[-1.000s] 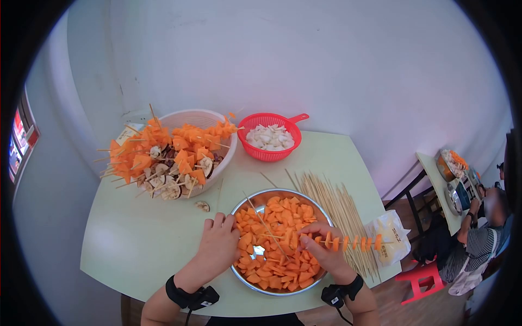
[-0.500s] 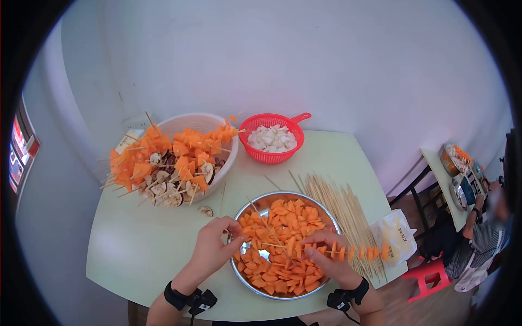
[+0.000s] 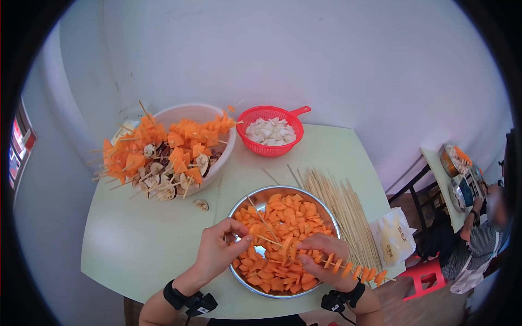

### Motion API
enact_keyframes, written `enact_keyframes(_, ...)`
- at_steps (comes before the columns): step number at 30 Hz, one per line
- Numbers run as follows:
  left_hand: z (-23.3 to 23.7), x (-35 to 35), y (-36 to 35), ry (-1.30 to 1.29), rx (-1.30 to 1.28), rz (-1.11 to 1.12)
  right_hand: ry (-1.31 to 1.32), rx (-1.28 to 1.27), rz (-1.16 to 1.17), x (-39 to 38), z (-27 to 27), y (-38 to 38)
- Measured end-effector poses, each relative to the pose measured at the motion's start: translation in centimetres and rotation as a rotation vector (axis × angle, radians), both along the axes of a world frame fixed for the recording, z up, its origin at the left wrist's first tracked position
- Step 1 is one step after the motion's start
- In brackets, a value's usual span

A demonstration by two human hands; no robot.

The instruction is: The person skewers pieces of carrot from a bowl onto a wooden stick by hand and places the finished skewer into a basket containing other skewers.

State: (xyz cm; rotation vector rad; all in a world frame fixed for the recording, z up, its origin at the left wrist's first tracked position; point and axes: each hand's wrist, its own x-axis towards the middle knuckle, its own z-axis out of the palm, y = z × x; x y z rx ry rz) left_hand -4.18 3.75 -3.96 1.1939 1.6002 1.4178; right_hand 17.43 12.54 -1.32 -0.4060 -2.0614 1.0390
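Observation:
Over a steel bowl point(image 3: 234, 209) of cut orange pieces point(image 3: 283, 217), my left hand point(image 3: 223, 244) is closed in a pinch at the thin end of a wooden skewer point(image 3: 266, 239). My right hand point(image 3: 325, 259) grips the same skewer farther along, its fingers around orange pieces. Several threaded slices point(image 3: 348, 269) stick out past the right hand, with the skewer's tip beyond them. Another skewer point(image 3: 258, 213) leans in the bowl between the hands. Loose skewers point(image 3: 342, 206) lie in a pile right of the bowl.
A white basket point(image 3: 225, 155) holds filled skewers at the back left. Beside it stands a red colander point(image 3: 270, 151) with white pieces. One slice point(image 3: 201, 205) lies on the table point(image 3: 136, 244). A plastic packet point(image 3: 394, 236) is at the right; beyond, a person point(image 3: 478, 244) sits at another table.
The skewer has tilted, its right end now lower, and its far tip shows past the slices. My right hand has turned slightly downward. The view has shifted a little.

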Motion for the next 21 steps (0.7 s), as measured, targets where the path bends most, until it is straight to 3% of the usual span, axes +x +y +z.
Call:
enact_keyframes(4, 0.2, 0.3, 0.0, -0.018, -0.034, 0.014, 0.021, 0.031, 0.004, 0.0, -0.3, 0.2)
enact_keyframes(9, -0.2, 0.7, -0.1, -0.083, -0.007, 0.059, 0.030, 0.264, 0.001, -0.8, -0.9, 0.3)
enact_keyframes(12, -0.6, 0.7, -0.1, -0.060, 0.013, 0.088, -0.014, 0.243, -0.018, -0.9, -1.2, -0.1)
enact_keyframes(21, 0.2, 1.7, -0.7, 0.176, 0.106, 0.217, 0.106, 0.275, 0.014, -1.3, -0.9, -0.3)
